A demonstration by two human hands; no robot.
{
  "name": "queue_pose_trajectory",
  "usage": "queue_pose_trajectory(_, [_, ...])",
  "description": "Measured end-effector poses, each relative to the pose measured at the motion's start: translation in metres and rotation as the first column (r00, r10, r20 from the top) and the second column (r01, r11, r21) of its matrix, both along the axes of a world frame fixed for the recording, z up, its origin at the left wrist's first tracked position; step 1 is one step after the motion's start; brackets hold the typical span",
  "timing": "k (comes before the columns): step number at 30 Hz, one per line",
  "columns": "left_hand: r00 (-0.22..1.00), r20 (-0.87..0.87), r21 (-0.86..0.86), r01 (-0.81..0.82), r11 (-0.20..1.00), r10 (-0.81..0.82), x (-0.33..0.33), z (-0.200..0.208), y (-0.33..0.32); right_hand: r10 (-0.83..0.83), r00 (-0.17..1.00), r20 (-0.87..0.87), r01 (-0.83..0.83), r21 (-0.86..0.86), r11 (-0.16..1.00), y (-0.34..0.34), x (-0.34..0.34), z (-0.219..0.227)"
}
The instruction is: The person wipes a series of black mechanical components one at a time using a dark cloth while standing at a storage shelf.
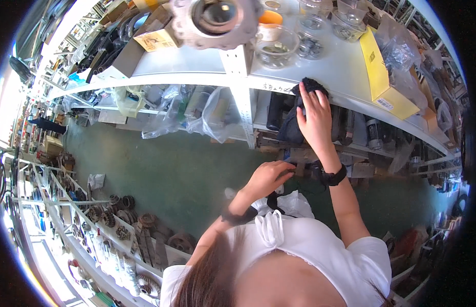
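My right hand (316, 118) reaches up to the front edge of the metal shelf (197, 61). Its fingers press a dark cloth (291, 126) against that edge, and part of the cloth hangs below the shelf board. In front of my waist, my left hand (268, 178) hovers with its fingers loosely bent and the thumb apart. I see nothing held in it, though dark shapes lie just behind the fingertips. Clear round tubs (275, 48) of small metal parts stand on the shelf, beyond my right hand.
A large grey metal part (215, 25) sits near the shelf upright. To the right is a yellow box (386, 77) with plastic bags. Bagged parts (215, 115) fill the lower shelf. Gears (107, 217) line another rack at left, across the green floor (161, 169).
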State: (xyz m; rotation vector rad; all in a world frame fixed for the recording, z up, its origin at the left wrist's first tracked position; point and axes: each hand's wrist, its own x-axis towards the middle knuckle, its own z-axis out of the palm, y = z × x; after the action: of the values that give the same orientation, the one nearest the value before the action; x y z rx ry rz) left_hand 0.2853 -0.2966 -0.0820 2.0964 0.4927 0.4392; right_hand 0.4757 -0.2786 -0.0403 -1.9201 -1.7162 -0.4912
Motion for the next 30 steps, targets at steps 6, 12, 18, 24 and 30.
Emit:
queue_pose_trajectory(6, [0.977, 0.099, -0.021, -0.190, 0.982, 0.191, -0.068, 0.001, 0.040, 0.215, 0.895, -0.391, -0.203, 0.072, 0.977, -0.003, -0.066, 0.001])
queue_pose_trajectory(12, [0.841, 0.152, -0.125, -0.505, 0.854, 0.519, -0.125, 0.001, 0.079, 0.257, 0.566, -0.783, -0.336, 0.065, 0.940, 0.010, -0.128, 0.002])
queue_pose_trajectory(18, [0.793, 0.255, 0.036, -0.580, 0.814, 0.553, -0.135, 0.018, 0.103, 0.266, 0.328, -0.906, -0.410, 0.117, 0.905, 0.031, -0.169, 0.015])
queue_pose_trajectory(24, [0.739, 0.373, 0.208, -0.655, 0.726, 0.561, -0.140, 0.024, 0.129, 0.291, 0.336, -0.896, -0.481, 0.103, 0.871, 0.045, -0.188, 0.032])
queue_pose_trajectory(30, [0.683, 0.294, -0.180, -0.647, 0.741, 0.669, -0.149, 0.045, 0.143, 0.437, 0.740, -0.511, -0.393, 0.199, 0.898, 0.084, -0.192, 0.030])
